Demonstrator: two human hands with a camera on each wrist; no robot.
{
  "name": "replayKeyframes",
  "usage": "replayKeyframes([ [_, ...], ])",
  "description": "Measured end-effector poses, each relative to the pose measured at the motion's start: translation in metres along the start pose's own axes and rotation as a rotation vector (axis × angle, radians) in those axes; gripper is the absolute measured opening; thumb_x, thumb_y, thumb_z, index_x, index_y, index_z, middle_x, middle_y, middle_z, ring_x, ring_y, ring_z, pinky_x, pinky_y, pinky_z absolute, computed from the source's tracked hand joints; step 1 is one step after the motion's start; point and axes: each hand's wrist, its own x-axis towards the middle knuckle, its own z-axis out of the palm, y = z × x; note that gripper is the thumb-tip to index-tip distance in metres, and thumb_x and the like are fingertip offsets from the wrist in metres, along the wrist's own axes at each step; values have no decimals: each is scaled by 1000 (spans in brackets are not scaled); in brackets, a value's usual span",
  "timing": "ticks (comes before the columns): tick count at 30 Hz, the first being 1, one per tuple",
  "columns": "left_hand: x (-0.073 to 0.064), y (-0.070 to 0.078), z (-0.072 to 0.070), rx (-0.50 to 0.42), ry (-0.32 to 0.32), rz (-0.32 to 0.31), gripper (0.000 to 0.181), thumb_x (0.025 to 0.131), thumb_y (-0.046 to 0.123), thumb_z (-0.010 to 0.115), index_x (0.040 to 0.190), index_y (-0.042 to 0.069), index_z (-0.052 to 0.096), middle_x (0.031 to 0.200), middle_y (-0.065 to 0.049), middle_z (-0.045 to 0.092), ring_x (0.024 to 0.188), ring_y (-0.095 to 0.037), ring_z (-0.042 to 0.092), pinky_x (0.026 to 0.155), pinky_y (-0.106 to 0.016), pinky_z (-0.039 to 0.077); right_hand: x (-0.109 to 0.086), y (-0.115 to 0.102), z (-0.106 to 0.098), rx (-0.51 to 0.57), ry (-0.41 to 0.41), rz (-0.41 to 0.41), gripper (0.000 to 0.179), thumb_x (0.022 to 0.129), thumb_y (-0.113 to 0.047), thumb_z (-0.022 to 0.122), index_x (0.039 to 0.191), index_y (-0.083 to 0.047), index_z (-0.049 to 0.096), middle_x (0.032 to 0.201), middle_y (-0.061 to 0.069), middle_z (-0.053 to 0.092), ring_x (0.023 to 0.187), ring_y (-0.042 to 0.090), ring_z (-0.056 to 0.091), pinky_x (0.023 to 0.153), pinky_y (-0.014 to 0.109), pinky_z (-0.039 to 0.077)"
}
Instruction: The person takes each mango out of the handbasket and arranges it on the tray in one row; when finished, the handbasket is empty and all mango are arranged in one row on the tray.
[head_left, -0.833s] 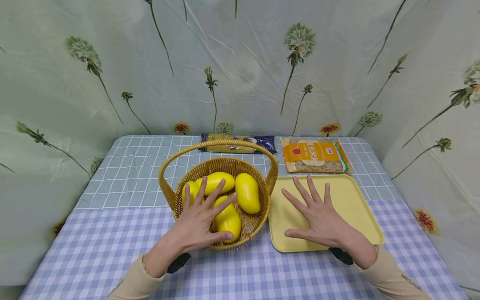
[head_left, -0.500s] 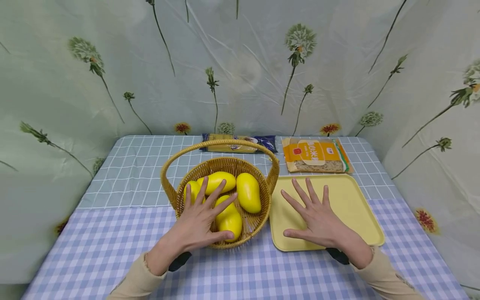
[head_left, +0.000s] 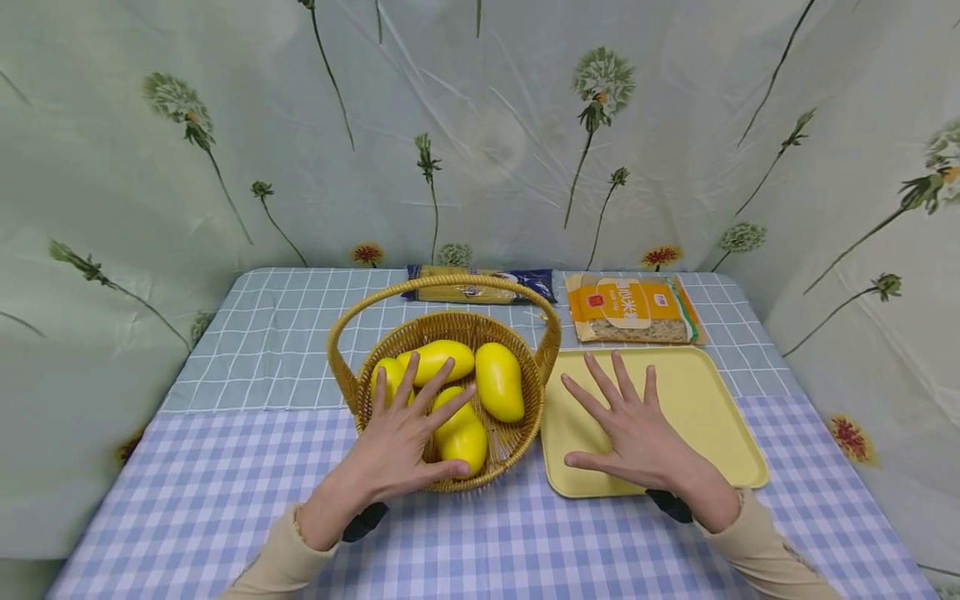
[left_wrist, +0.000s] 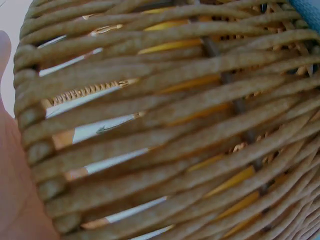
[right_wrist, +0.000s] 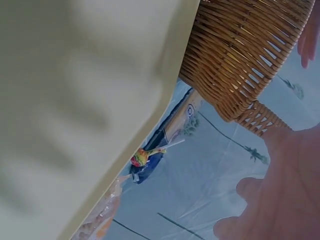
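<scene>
My left hand (head_left: 397, 446) hovers palm down with fingers spread over the near left part of a wicker basket (head_left: 528, 425). Several yellow mangoes (head_left: 498, 383) lie inside, partly hidden by that hand. Woven basket side (left_wrist: 150, 110) fills the left wrist view, with the edge of the left hand (left_wrist: 20, 185) beyond its rim. Fingers splayed, my right hand (head_left: 645, 437) is held above a pale yellow tray (head_left: 705, 400) to the basket's right. Neither hand holds anything. The right wrist view has the right hand (right_wrist: 290, 185) beside the tray's edge (right_wrist: 165, 95).
Behind the basket lies a blue pack of pasta (head_left: 480, 285); an orange bag of grain (head_left: 630, 308) is behind the tray. The basket's tall handle (head_left: 442, 285) arches up. A lollipop (right_wrist: 141, 157) shows near the pasta in the right wrist view. Checked cloth (head_left: 225, 483) covers the table.
The head view has shifted slightly, so the basket appears a little higher and farther right. Both hands keep their spread pose, and nothing is taken hold of.
</scene>
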Motion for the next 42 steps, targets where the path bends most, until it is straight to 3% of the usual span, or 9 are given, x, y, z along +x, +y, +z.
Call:
replayKeyframes([
  [5,-3,0,2,-33,194,72,77,86,74,35,148,27,34,157,-3,16,140,-36,12,108,-58,8,0,-2,0,-26,57,-41,91,78,-75,51,151,-28,24,158,9,7,140,41,2,103,66,3],
  [9,-8,-3,5,-153,661,218,49,95,46,50,122,8,62,126,-13,56,113,-35,52,94,-47,38,1,-5,1,12,193,-103,79,82,-70,52,144,-22,42,150,12,32,137,38,21,105,58,19],
  [12,-7,-6,7,-194,1078,303,29,92,27,60,92,0,67,90,-17,61,80,-33,56,75,-38,42,4,-9,2,91,333,-158,64,86,-63,53,130,-16,58,136,9,51,128,32,41,97,52,36],
  [16,-5,-10,7,-307,1394,159,35,87,24,65,84,-9,53,84,-17,48,77,-29,43,75,-30,33,13,-18,4,231,507,-261,44,90,-49,59,111,-11,69,113,6,65,106,24,60,80,43,50],
  [18,-6,-13,7,-463,1394,37,41,84,20,66,93,-14,47,95,-18,45,87,-27,42,81,-31,31,19,-24,5,298,560,-310,37,90,-41,62,106,-10,71,106,3,67,97,20,63,76,39,52],
  [22,-10,-28,11,-820,1168,-166,52,80,-1,62,122,-17,36,124,-17,39,114,-23,38,95,-33,29,33,-36,7,411,589,-371,26,89,-30,67,104,-9,71,101,0,68,90,15,64,73,31,53],
  [28,-13,-56,36,-1113,892,-241,42,84,-20,51,126,-18,43,137,-20,41,130,-27,34,103,-27,30,53,-53,10,491,547,-399,22,89,-27,67,103,-10,69,97,0,67,86,12,63,74,26,52],
  [36,-12,-65,52,-1210,929,-195,25,88,-17,51,112,-23,47,124,-31,51,121,-28,47,102,-27,34,71,-70,-3,399,350,-215,34,86,-42,68,104,-14,71,94,0,70,75,13,64,62,25,49],
  [42,-13,-65,56,-1271,923,-268,21,88,-13,54,108,-20,49,125,-29,52,118,-26,50,99,-26,37,85,-77,-19,364,104,-97,44,84,-50,66,114,-18,68,96,-1,70,79,16,65,60,28,48],
])
